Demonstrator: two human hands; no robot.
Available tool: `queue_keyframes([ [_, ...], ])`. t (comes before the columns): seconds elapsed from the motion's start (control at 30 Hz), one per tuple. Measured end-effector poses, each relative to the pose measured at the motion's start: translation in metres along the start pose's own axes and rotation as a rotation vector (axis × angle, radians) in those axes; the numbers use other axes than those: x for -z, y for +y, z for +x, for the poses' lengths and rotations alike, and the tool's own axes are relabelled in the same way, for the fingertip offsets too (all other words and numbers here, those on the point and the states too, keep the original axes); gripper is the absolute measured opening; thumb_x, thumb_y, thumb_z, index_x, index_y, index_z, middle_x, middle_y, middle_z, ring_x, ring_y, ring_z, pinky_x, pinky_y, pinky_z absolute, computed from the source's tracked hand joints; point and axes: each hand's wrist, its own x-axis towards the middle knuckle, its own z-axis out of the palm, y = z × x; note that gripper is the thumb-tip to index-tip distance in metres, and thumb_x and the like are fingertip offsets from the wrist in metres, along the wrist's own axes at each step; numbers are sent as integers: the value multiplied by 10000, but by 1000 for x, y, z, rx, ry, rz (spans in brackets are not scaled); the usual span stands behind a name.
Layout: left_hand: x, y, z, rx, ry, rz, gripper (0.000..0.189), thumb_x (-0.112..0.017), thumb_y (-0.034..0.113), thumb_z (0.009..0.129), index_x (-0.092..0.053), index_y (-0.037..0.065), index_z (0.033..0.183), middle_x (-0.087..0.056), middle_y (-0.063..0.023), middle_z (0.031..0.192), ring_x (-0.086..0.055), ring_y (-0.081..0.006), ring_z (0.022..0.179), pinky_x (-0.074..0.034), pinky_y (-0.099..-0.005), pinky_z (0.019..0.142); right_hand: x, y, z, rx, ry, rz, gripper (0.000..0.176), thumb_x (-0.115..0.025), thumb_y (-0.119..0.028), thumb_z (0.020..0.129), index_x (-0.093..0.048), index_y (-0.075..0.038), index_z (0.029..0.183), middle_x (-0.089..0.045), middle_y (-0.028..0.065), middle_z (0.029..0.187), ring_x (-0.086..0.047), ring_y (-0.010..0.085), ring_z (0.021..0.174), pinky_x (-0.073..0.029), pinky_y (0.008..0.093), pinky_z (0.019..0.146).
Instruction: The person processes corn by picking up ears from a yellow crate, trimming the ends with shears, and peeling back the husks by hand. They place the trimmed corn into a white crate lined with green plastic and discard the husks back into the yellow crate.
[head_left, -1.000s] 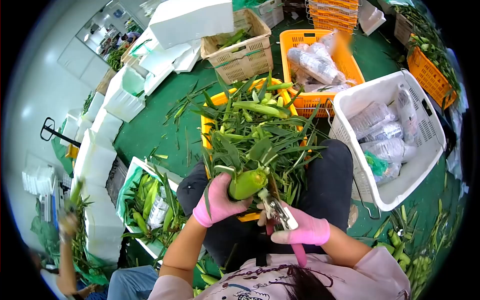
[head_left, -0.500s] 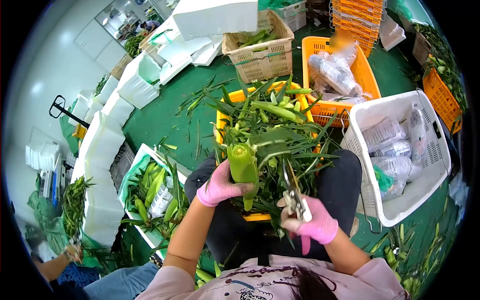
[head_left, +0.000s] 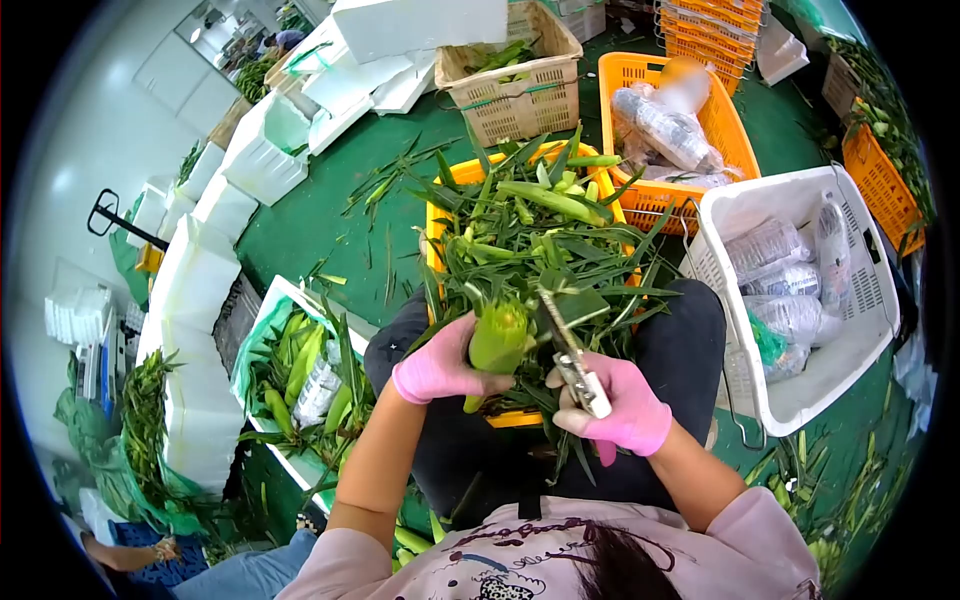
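Note:
My left hand [head_left: 440, 364], in a pink glove, is wrapped round a green husked ear of corn [head_left: 497, 342], its pale cut end facing up. Close to the ear's right side are the metal blades of a pair of pruning shears [head_left: 572, 362]. My right hand [head_left: 622, 408], also pink-gloved, grips their light-coloured handles. Below both hands, between my knees, stands a yellow crate [head_left: 435, 245] heaped with corn leaves and husk trimmings. A loose green ear [head_left: 552, 203] lies on top of the heap.
At left, a white box [head_left: 288, 462] holds green ears and a wrapped bundle. On the right, a white crate [head_left: 765, 400] and an orange crate [head_left: 737, 113] contain plastic-wrapped packs. A beige crate [head_left: 520, 108] stands ahead. Another person's hand [head_left: 165, 548] shows at lower left.
The shears have come closer to the ear, and their blades look less spread. My left hand has tilted the ear's top to the right. The whole view has shifted slightly.

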Motion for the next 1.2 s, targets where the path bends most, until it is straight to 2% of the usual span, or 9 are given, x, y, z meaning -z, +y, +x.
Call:
queue_keyframes([
  [0.1, -6, -14, 2, -128, 283, -177, 786, -905, 190, 683, -488, 55, 1336, -631, -68, 1115, -619, -195, 1054, -493, -359, 956, -9, 18, -15, -64, 18, 221, 470, -766, -119, 822, -573, 13, 1230, -650, 11, 871, -570, 73, 698, -479, 236, 667],
  [0.17, -8, -25, 7, -301, 517, -380, 747, -886, 256, 749, -477, 65, 1343, -633, -97, 1154, -627, -235, 1089, -504, -404, 963, -19, 38, -21, -15, -100, 293, 609, -753, -102, 827, -471, -34, 1363, -622, 41, 1031, -575, 120, 951, -474, 291, 844],
  [0.3, -22, -23, 14, -461, 891, -673, 600, -741, 322, 926, -432, 93, 1387, -591, -126, 1274, -579, -267, 1212, -466, -471, 1042, -40, 73, -24, -155, -188, 416, 710, -720, -154, 828, -397, -70, 1455, -574, 82, 1188, -550, 162, 1054, -463, 317, 925],
  [0.43, -46, -28, 13, -505, 938, -859, 543, -640, 394, 988, -425, 92, 1385, -538, -115, 1358, -522, -293, 1303, -380, -488, 1140, -45, 71, -5, -222, -82, 420, 716, -718, -201, 870, -365, -64, 1478, -540, 78, 1206, -516, 158, 1096, -442, 317, 946],
  [0.57, -70, -52, 9, -385, 1002, -1039, 593, -601, 482, 985, -427, 81, 1386, -536, -88, 1376, -482, -282, 1359, -330, -492, 1173, -42, 62, 21, 71, 179, 64, 817, -761, -148, 816, -315, 9, 1482, -521, 121, 1319, -497, 220, 1205, -407, 363, 1056],
  [0.83, -69, -51, 9, -317, 1061, -1330, 569, -574, 512, 968, -490, 82, 1332, -562, -124, 1353, -528, -271, 1300, -406, -466, 1120, -42, 63, 34, 166, 415, -601, 690, -757, -189, 702, -490, -4, 1310, -650, 190, 1001, -650, 378, 887, -548, 403, 815],
  [1.07, -55, -71, -8, -169, 948, -1535, 600, -601, 612, 894, -544, 66, 1137, -629, -106, 1109, -611, -297, 1072, -480, -457, 1008, -44, 51, 9, 159, 189, -831, 642, -762, -175, 648, -538, -7, 1226, -643, 164, 845, -652, 380, 754, -563, 405, 723],
  [1.1, -55, -77, -12, -187, 896, -1521, 590, -592, 611, 900, -541, 69, 1126, -622, -93, 1080, -617, -298, 1059, -485, -465, 997, -43, 44, 7, 233, 128, -911, 596, -745, -154, 704, -547, 11, 1242, -665, 131, 867, -676, 296, 746, -561, 361, 719],
  [1.2, -42, -89, -16, -31, 108, -1776, 652, -585, 642, 903, -523, 28, 1114, -503, -39, 794, -542, -148, 671, -446, -296, 585, -48, 58, -14, -62, -579, -94, 390, -683, -108, 843, -600, -29, 1216, -647, -2, 862, -603, 103, 740, -525, 270, 707],
])
